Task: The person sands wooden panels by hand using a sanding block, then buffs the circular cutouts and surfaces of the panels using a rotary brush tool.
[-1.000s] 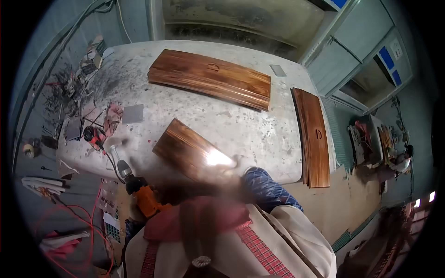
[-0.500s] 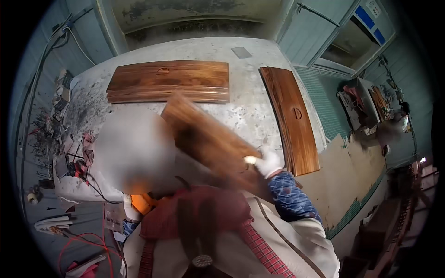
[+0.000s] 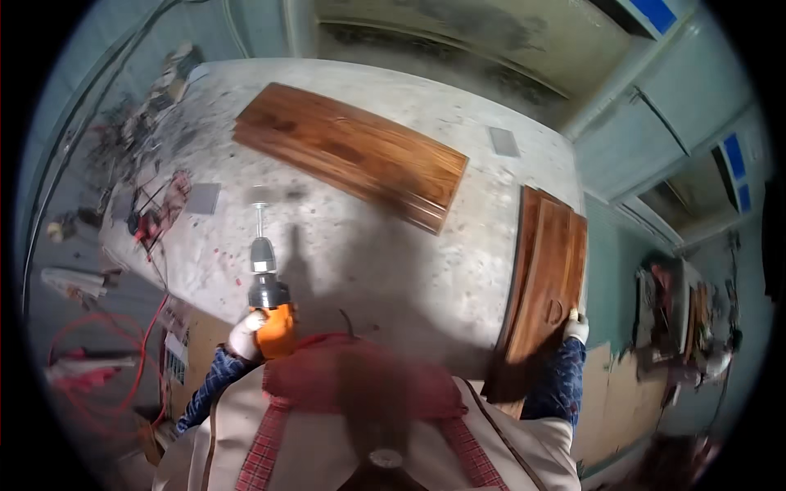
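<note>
My left hand (image 3: pixel 248 335), white-gloved, is closed around an orange power drill (image 3: pixel 278 326) at the table's near left. Its chuck points away from me and carries a thin shaft with a pale, blurred tip. On the right, my white-gloved right hand (image 3: pixel 577 327) grips the right edge of a brown wooden panel (image 3: pixel 542 266) that has a curved mark near its near half. This panel lies over other wooden panels in the right-hand stack, slightly askew to them. A second stack of wooden panels (image 3: pixel 352 143) lies slanted across the far middle of the table.
The pale, stained worktable (image 3: pixel 458 286) fills the middle. Grey flat squares lie on it, one at the far right (image 3: pixel 504 141) and one at the left (image 3: pixel 203 198). Cluttered tools (image 3: pixel 147 221) line the left edge. A red hose (image 3: pixel 143 385) coils at the lower left.
My right hand has carried the wooden panel from the middle to the right-hand stack. The drill has dropped away from close in front of the camera. My view has turned left.
</note>
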Available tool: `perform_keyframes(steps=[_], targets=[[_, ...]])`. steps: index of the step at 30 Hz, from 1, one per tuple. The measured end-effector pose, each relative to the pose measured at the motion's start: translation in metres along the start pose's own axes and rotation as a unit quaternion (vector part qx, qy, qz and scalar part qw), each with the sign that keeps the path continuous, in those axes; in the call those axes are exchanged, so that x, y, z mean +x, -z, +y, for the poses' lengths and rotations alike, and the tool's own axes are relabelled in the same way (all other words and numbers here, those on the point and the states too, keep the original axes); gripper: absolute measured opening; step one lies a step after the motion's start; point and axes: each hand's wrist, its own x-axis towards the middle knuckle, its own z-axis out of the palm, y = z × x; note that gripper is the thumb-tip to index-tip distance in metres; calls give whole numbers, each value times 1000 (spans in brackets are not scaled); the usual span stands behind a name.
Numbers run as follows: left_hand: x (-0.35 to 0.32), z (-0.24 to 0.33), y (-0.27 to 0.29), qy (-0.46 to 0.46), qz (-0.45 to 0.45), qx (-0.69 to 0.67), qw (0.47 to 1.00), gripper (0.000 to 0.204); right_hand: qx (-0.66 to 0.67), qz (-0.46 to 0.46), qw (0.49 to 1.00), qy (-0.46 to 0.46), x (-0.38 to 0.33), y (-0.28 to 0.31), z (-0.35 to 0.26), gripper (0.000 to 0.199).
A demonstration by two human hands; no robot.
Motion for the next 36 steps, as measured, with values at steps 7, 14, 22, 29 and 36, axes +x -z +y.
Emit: perform_keyframes(steps=[7,14,22,29,36], targets=[[-21,7,-45,-22,88,-21,996,73,52,105,840,530,-150,-55,-338,59],[-47,-1,-40,-69,156,27,985,79,-48,-152,629,761,-298,-262,-519,77],[-129,-24,-2,-144,214,30,966,75,-247,-110,684,678,-346,-291,-558,87],[-171,13,22,-135,162,-63,975,78,-141,-131,638,746,-413,-238,-401,75],[-138,62,55,-151,88,102,979,59,-111,-219,729,638,-475,-199,-247,73]])
